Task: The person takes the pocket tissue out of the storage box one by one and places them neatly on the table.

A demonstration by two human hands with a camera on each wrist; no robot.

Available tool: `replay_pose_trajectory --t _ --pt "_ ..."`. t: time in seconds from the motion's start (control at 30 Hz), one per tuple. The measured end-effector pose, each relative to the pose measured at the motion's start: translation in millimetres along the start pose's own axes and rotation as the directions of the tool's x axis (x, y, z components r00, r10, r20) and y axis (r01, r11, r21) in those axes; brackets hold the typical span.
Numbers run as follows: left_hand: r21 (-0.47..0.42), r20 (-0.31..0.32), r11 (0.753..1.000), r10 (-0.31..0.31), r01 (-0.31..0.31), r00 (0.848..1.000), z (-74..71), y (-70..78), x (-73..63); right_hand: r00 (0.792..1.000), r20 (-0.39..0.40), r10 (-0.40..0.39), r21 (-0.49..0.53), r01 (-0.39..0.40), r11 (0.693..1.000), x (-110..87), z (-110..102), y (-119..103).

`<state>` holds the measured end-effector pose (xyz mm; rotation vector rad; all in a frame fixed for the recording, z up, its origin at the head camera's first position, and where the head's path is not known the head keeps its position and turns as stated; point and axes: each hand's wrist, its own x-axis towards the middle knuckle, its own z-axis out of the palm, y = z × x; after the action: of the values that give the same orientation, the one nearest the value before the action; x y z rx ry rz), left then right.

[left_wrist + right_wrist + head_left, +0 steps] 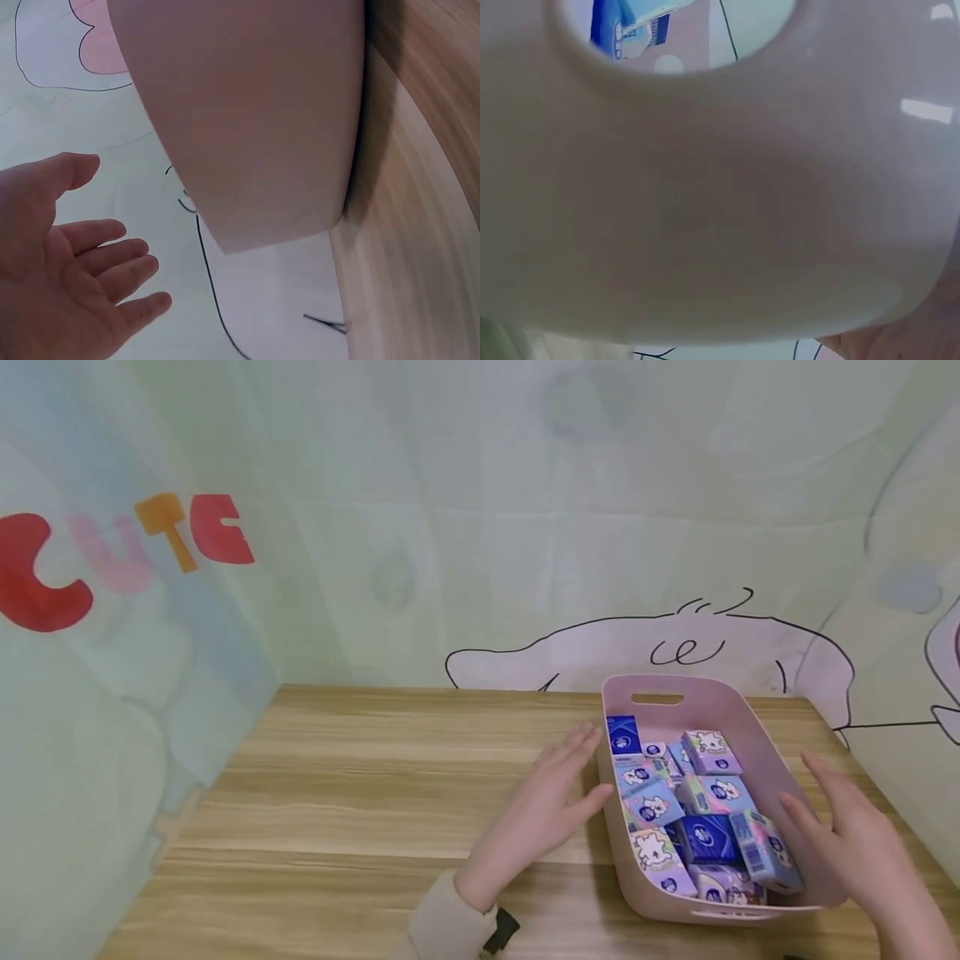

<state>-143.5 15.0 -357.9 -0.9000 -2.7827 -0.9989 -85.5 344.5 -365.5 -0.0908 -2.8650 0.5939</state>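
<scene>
A pink plastic basket (776, 760) stands at the right of the wooden table and holds several small tissue packs (651, 804) in blue, lilac and pastel cartoon wrappers. On its left side is my left hand (542, 806), fingers extended; the left wrist view shows that hand (90, 262) apart from the basket wall (247, 112), with nothing in it. My right hand (858, 835) is at the basket's right rim, its fingers spread and holding nothing; whether it touches the rim I cannot tell. The basket's end wall (705, 225) hides most of that hand in the right wrist view.
The wooden table (360, 793) extends to the left of the basket. Behind it hangs a pale printed cloth (450, 568) with a cartoon outline, and coloured letters show on the left side. The basket's far end has a handle slot.
</scene>
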Motion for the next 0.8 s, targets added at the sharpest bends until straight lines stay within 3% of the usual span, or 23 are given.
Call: replay_pose_trajectory --t 0.13,0.3,0.57,0.8 --pt "-0.053 0.052 0.998 0.044 -0.041 0.998 7.4 7.3 13.5 1.0 0.012 0.016 0.009 -0.016 1.0 3.4 3.0 5.2" --pt "-0.043 0.105 0.996 0.082 -0.078 0.991 17.5 17.5 31.8 0.999 0.034 0.018 0.036 -0.019 0.999 6.0 7.2 13.9" --pt "0.095 0.168 0.985 0.124 -0.142 0.978 29.5 31.6 55.3 0.997 0.078 0.019 0.13 -0.029 0.991 9.8 14.5 21.5" --pt "0.266 0.295 0.944 0.112 -0.194 0.949 39.7 39.8 71.4 0.995 0.077 0.056 0.225 -0.072 0.972 10.2 20.3 23.9"
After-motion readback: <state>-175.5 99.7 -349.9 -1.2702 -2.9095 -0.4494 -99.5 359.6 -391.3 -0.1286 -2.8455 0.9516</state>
